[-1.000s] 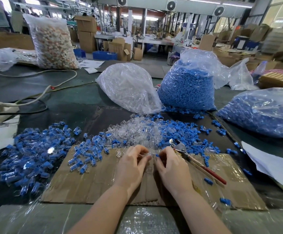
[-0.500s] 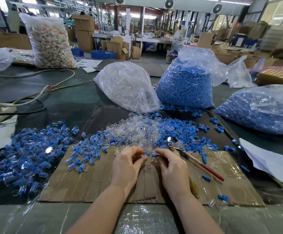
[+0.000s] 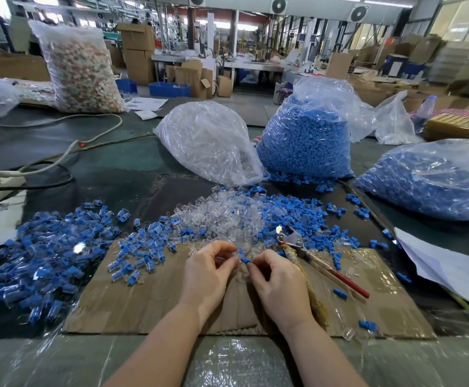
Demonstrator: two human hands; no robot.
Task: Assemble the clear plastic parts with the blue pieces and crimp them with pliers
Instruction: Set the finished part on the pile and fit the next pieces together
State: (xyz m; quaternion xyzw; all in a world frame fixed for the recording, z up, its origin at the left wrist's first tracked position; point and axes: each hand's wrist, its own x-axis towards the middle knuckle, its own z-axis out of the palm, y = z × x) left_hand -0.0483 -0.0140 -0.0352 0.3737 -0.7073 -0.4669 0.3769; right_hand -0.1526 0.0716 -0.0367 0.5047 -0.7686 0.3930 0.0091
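Head view: both hands joined over the cardboard sheet [image 3: 149, 300].
Right hand [image 3: 279, 283] pinches a blue piece [image 3: 246, 260]; left hand [image 3: 208, 272] curled, contents unclear; pliers [image 3: 311, 254] beside right hand.

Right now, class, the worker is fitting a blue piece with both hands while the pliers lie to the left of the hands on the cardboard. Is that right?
One detail is wrong. In the head view the pliers lie to the right of the hands, beside the right hand, not the left hand. Both hands do work a blue piece over the cardboard.

Blue pieces [image 3: 292, 216]; clear parts [image 3: 216, 216]; red-handled pliers [image 3: 306, 247]; brown cardboard [image 3: 149, 297].
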